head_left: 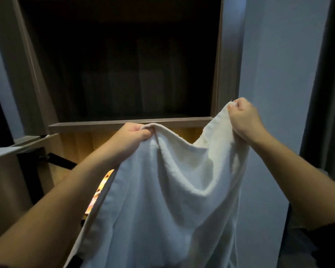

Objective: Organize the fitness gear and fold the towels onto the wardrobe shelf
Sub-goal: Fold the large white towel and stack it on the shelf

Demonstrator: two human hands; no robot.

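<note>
I hold the white towel (168,190) up in front of the wardrobe shelf (130,123). My left hand (132,135) and right hand (244,118) each pinch a top corner. I think I should pull both corners level before folding.

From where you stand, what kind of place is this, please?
Most likely a bedroom or dressing area, in front of a built-in wardrobe. It shows a dark compartment standing open, a wooden shelf below it, and a white towel that the left hand and right hand hold up.
</note>
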